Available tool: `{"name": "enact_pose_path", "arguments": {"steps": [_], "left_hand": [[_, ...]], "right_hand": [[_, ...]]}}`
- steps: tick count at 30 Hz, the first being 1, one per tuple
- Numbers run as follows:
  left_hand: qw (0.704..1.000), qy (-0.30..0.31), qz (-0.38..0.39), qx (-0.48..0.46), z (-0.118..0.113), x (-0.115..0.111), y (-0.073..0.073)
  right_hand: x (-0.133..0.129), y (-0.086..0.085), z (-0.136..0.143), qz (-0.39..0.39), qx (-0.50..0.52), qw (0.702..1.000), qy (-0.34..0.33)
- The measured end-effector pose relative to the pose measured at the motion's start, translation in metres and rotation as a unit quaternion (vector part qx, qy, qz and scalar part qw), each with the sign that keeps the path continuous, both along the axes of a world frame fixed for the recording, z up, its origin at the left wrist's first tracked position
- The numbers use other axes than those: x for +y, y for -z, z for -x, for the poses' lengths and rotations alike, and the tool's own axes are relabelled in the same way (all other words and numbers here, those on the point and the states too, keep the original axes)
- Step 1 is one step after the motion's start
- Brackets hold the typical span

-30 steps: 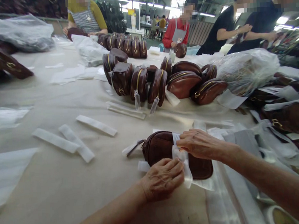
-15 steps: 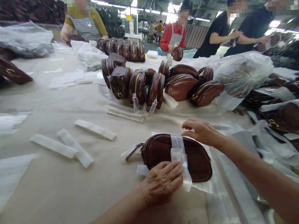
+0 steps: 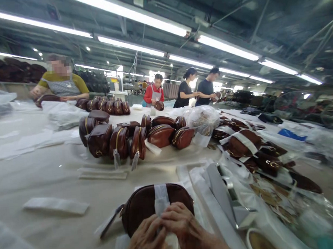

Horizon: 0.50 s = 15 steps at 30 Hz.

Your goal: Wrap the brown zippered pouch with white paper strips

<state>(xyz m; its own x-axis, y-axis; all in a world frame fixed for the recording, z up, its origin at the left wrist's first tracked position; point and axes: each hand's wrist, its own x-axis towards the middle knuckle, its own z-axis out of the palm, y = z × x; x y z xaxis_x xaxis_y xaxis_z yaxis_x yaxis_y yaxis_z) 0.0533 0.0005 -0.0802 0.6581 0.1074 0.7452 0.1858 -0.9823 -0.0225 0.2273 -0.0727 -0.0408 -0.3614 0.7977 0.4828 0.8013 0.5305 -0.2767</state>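
A dark brown zipped leather pouch [image 3: 137,207] lies on the table in front of me, with a white translucent strip [image 3: 161,195] wrapped across its middle. My left hand [image 3: 146,238] and my right hand [image 3: 184,225] meet over the strip at the pouch's near side. The fingers of both are bent and closed on the strip; their tips are partly hidden. A zip pull [image 3: 112,221] in a clear wrap sticks out at the pouch's left end.
Several brown pouches [image 3: 118,140] stand beyond my work. Loose white strips [image 3: 57,205] lie to the left. Wrapping sheets [image 3: 213,196], a tape roll [image 3: 261,242] and more pouches [image 3: 242,144] crowd the right. Co-workers, one in a red top [image 3: 154,95], stand across the table.
My right hand has come down from above the pouch's far edge onto the strip beside my left hand. The view has tilted up and swung right.
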Motion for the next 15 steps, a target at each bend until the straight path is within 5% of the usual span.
{"name": "enact_pose_path", "arguments": {"steps": [3,8,15], "left_hand": [[1.000,0.011,0.012,0.018,0.002,0.001,0.001],[0.999,0.019,0.036,0.003,0.001,-0.001,-0.003],[0.996,0.000,0.085,0.020,0.004,-0.004,-0.010]], "right_hand": [[-0.012,-0.002,-0.003,0.031,0.061,0.997,0.026],[-0.026,-0.003,0.004,0.116,0.223,0.936,0.247],[-0.006,-0.020,0.026,0.237,0.240,0.870,0.361]]}}
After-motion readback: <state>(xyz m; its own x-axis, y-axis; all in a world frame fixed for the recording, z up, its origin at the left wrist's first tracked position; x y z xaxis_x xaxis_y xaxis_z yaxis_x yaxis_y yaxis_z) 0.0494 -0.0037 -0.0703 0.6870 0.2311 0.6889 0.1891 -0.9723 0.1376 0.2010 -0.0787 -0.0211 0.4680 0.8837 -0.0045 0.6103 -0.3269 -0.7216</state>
